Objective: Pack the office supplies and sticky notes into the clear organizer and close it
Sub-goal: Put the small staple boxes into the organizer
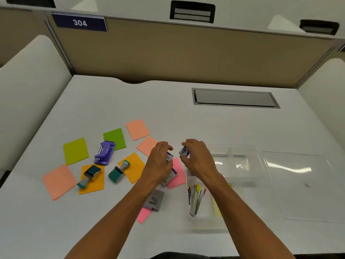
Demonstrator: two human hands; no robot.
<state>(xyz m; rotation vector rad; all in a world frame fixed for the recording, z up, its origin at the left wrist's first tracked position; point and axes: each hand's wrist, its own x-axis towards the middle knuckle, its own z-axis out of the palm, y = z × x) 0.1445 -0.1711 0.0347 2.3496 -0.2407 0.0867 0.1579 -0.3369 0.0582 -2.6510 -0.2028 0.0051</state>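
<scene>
Left hand (160, 161) and right hand (196, 157) each pinch a small blue-and-white cardboard box (183, 151). I judge them light, crushable; I'd grip the flat sides. Clear plastic organizer (233, 165) lies beyond my right hand.

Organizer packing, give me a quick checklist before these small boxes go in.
1. Left hand grips a small box: ok.
2. Right hand pinches a second small box: ok.
3. Organizer open, lid lying flat beside it: ok.
4. Free compartment for the boxes: cannot tell, clear walls are hard to read.
5. Near compartment holds pens: ok.
6. Everything else packed: not ok; hole punch, two stamps and sticky notes are on the desk.
</scene>
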